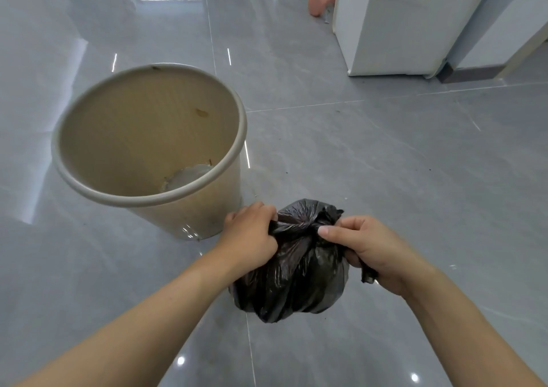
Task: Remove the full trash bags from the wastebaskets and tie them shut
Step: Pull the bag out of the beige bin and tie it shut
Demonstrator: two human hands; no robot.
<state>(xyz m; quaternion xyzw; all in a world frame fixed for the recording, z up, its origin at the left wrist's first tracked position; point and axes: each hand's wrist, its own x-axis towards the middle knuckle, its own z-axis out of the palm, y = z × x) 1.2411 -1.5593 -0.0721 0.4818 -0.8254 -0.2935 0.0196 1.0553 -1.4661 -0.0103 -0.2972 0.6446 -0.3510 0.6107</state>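
head: both hands [299,241] gripping black trash bag [293,286] neck.

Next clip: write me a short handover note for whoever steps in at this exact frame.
Left hand: shut on the black trash bag, gripping one gathered end at its neck.
Right hand: shut on the other end, pulling outward.
Bag is out, beside the beige wastebasket, which has no liner.
Done: bag removed, ends crossed at the top.
Left: tighten and finish the knot.

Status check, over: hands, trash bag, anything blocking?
Left hand and right hand gripping black bag top, knot mid-pull. Bag out, beside beige wastebasket. Nothing blocking.
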